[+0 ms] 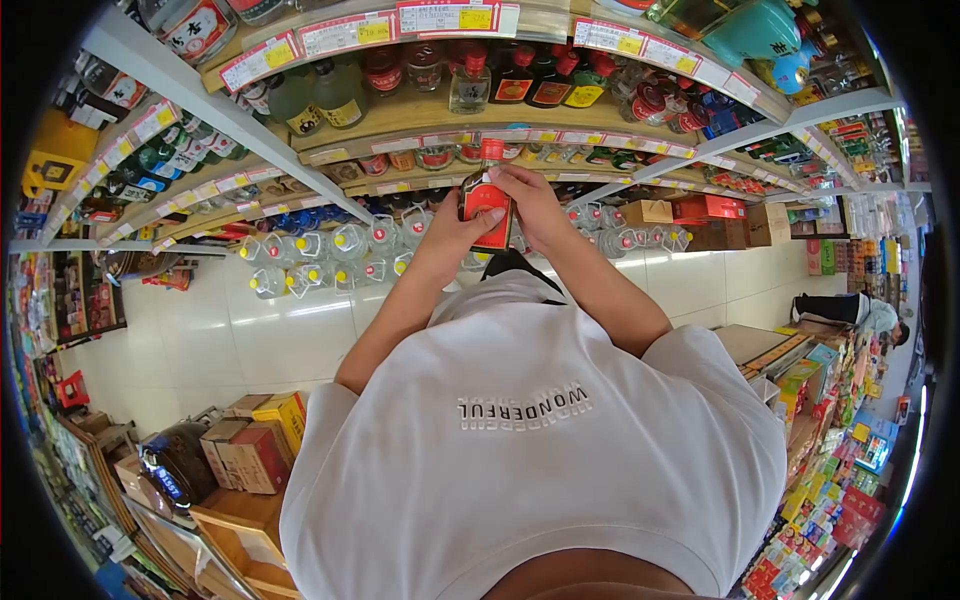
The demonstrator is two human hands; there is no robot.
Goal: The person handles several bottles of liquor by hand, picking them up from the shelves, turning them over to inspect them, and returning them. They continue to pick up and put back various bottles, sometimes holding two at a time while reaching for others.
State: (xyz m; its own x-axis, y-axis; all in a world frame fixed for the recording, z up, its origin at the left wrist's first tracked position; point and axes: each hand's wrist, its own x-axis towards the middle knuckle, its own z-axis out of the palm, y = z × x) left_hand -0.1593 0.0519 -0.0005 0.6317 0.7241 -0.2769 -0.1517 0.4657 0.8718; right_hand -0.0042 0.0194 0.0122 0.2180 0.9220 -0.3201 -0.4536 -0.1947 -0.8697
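In front of my chest I hold a flat glass liquor bottle [488, 205] with a red label and a red cap, upright between both hands. My left hand [453, 232] is closed around its lower left side, the thumb lying across the label. My right hand [532, 205] grips the upper right side, with fingers near the neck. Just beyond the bottle is a wooden shelf [400, 145] edged with price tags. Behind it stand more bottles, among them a clear red-capped bottle [469, 85] and a dark bottle with a yellow label [588, 85].
Large clear jugs with yellow caps [350, 240] line the floor under the shelves. Cardboard boxes [245, 452] and a dark jar [180, 465] are behind me on the left. A person [865, 312] is farther off at the right, near stacked colourful packages [800, 510].
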